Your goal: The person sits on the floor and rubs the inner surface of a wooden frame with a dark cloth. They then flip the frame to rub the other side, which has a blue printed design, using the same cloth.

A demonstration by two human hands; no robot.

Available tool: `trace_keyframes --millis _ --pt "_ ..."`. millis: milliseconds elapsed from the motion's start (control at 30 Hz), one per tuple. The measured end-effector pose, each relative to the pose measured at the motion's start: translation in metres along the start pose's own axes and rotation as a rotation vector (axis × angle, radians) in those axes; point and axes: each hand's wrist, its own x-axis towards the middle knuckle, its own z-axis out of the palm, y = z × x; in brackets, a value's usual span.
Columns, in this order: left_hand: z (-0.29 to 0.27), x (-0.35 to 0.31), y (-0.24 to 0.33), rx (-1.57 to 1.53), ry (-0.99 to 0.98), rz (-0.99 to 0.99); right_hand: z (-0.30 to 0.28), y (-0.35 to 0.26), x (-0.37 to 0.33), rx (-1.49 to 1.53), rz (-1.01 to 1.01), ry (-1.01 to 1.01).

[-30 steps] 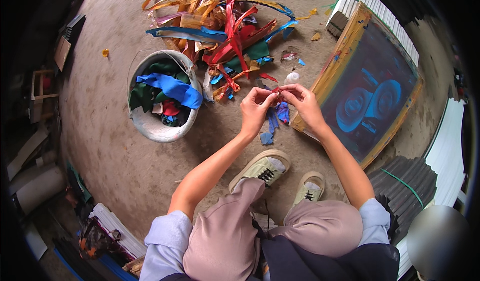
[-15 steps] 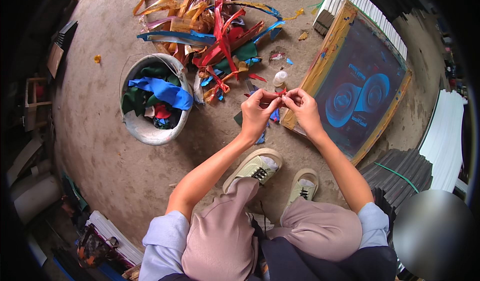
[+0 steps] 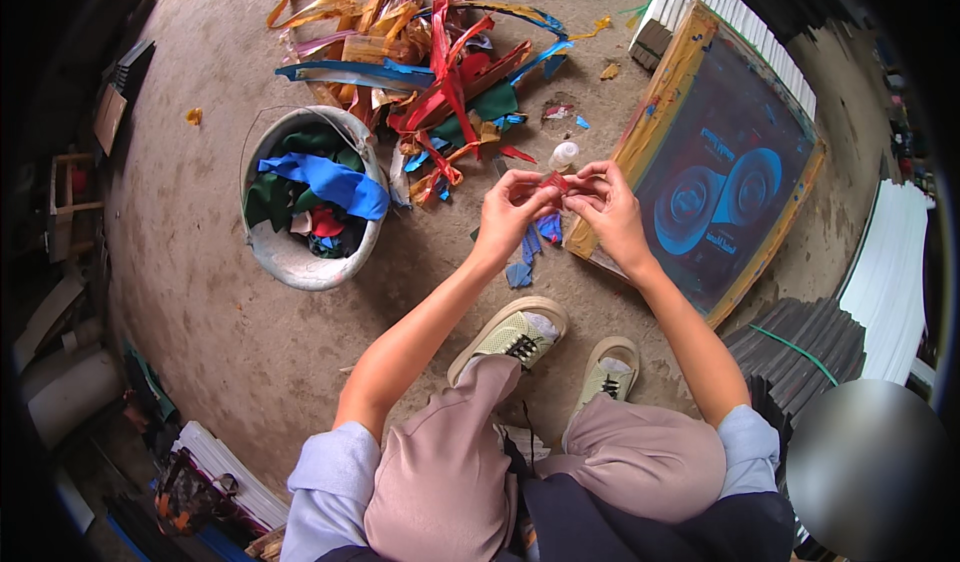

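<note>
Between my two hands is a small red scrap (image 3: 556,183), thin like cloth or tape; its exact kind does not show. My left hand (image 3: 513,212) pinches its left side with thumb and finger. My right hand (image 3: 608,214) has its fingertips closed on the right side. Just beyond the scrap stands a small whitish translucent bottle (image 3: 564,156). Blue fabric scraps (image 3: 519,274) lie on the floor beneath my hands. Close to my right hand is the wooden frame of a printing screen (image 3: 728,167), with blue round shapes on its dark mesh.
A whitish bucket (image 3: 262,249) with a wire handle holds green, blue and red cloth. Beyond it lies a tangled heap of coloured tape strips (image 3: 440,72). The screen leans on a stack of white sheets (image 3: 672,14). Dark strips (image 3: 800,340) are stacked at the right.
The red scrap is spread wider between my fingers and shows more of its face. My hands have shifted slightly, and more of the blue scraps below is visible.
</note>
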Motion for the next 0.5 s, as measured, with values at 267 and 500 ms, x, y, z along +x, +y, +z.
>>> trace_keyframes --millis 267,500 --pt "-0.009 0.004 -0.008 0.128 -0.030 -0.021 0.006 0.008 0.004 -0.155 -0.017 0.177" --pt "0.000 -0.004 -0.002 0.073 -0.118 0.201 0.014 -0.007 -0.007 -0.369 0.022 0.229"
